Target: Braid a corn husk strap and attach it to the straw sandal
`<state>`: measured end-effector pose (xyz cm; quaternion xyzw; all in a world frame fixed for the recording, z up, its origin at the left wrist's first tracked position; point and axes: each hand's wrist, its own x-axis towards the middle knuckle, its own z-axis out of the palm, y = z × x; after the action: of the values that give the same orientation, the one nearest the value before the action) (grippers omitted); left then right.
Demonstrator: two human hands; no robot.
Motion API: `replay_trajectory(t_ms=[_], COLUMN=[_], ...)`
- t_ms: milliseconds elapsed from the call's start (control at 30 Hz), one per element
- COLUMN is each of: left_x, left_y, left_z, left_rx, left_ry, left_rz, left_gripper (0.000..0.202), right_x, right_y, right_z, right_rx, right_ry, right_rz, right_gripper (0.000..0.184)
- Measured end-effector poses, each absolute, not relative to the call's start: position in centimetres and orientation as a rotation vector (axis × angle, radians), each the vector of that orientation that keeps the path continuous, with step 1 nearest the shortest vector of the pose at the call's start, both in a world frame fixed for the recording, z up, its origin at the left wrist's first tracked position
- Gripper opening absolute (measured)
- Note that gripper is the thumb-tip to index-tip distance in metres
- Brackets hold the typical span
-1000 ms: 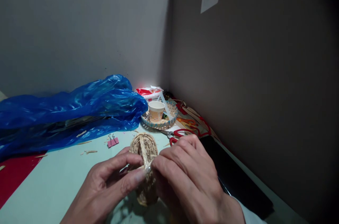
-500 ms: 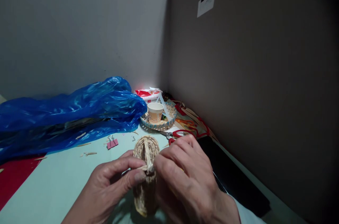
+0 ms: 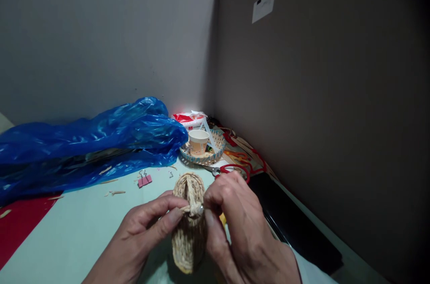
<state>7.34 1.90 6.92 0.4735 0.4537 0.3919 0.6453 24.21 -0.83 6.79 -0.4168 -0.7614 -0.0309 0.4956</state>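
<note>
A small, oblong piece of woven straw [image 3: 188,243], shaped like a slipper, stands lengthwise between my hands above the table. A pale twisted straw band [image 3: 191,189] runs down the middle of its upper end. My left hand [image 3: 144,230] pinches a short straw strand at the band's lower end between thumb and forefinger. On the other side my right hand [image 3: 242,225] is closed, its fingertips touching a small shiny metallic tip [image 3: 201,208] at the same spot. A bit of yellow shows below those fingers; what they hold is mostly hidden.
Red-handled scissors [image 3: 231,169] lie beyond my right hand, near a shallow basket [image 3: 218,152] with a paper cup [image 3: 198,141]. Blue plastic sheeting [image 3: 101,136] spreads left, near a pink binder clip [image 3: 144,180] and straw scraps. At right lies a flat black object [image 3: 292,221] along the wall.
My right hand's thumb and fingers have shifted, uncovering more of the woven straw piece and the shiny tip. The straw piece has turned slightly; my left hand keeps its pinch.
</note>
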Motion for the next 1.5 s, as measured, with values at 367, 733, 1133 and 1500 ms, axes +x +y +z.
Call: replay_trajectory(t_ms=[367,733,1133,1500], left_x=[4.4,4.2,3.9,3.8], left_y=[0.7,0.6,0.8,0.8], left_z=[5.9,5.5,4.7,4.5], left_rx=[1.082,1.219,1.229,1.203], left_ry=[1.018,0.99,0.973,0.956], left_rz=[0.8,0.795,0.8,0.835], left_gripper=[0.018,0.023,0.018,0.014], right_x=[24.4,23.6,23.8,24.0], right_y=[-0.4,-0.4,-0.8,-1.7], right_z=[6.4,6.3,6.4,6.3], right_rx=[-0.964,-0.891,-0.978,-1.049], right_ry=[-1.729,-1.771,-1.837,-1.89], right_rz=[0.758,0.828,0.778,0.55], right_gripper=[0.013,0.013,0.014,0.022])
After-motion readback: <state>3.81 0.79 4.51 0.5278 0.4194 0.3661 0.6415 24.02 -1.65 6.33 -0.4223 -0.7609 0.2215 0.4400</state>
